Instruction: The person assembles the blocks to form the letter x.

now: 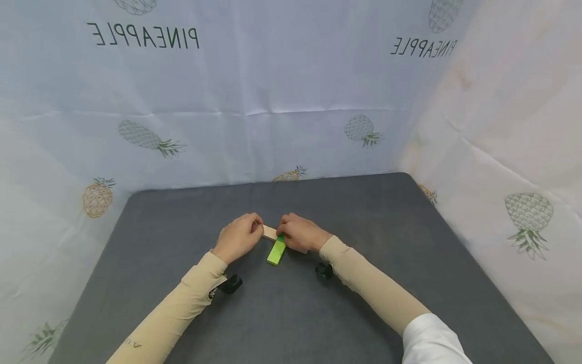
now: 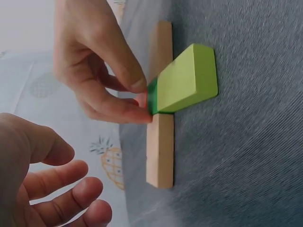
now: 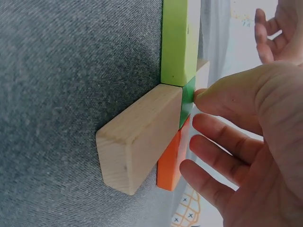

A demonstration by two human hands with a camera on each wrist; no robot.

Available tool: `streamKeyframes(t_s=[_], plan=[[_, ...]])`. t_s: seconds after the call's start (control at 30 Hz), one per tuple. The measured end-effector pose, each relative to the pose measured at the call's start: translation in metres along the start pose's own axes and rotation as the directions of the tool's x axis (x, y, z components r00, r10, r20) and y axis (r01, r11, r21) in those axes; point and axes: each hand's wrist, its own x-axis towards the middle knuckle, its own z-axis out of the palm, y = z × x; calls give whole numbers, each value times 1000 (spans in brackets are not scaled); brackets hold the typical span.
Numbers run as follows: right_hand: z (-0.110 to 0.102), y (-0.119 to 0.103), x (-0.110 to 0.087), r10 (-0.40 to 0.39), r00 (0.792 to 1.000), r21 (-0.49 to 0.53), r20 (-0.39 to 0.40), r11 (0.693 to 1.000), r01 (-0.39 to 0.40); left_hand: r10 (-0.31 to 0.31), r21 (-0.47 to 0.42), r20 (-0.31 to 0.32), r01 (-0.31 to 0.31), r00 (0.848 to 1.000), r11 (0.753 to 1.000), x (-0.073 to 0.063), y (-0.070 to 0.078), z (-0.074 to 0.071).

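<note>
Wooden blocks meet in a cross on the grey table. My right hand (image 1: 301, 232) pinches the small dark green block (image 2: 152, 97) at the centre between thumb and fingers. The lime green block (image 1: 276, 252) extends toward me from it. Plain wood blocks lie on its two sides, one (image 2: 161, 151) on the left and one (image 3: 142, 137) on the right. On the far side an orange block (image 3: 168, 165) shows in the right wrist view, partly behind the right-hand wood block. My left hand (image 1: 238, 235) hovers by the left wood block, fingers loosely bent and holding nothing.
The dark grey tabletop (image 1: 364, 217) spreads around the blocks. A pale cloth (image 1: 273, 76) printed with pineapples hangs behind the table and along its sides. A small black device (image 1: 230, 284) sits at my left wrist, another (image 1: 324, 271) at the right.
</note>
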Motion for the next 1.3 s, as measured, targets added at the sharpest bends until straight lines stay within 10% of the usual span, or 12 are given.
streamKeyframes(t_s=[0.27,0.7,1.3], plan=[[-18,9,-3,17,999,84,-50,996,-13,35,84,-32,-32,999,996,15,4,-22],[-101,50,7,170,978,122,-117,980,-156,128,180,-89,-111,988,977,64,38,-100],[-199,75,-3,321,901,208,-290,941,-268,64,309,-170,-8,983,951,91,54,-203]])
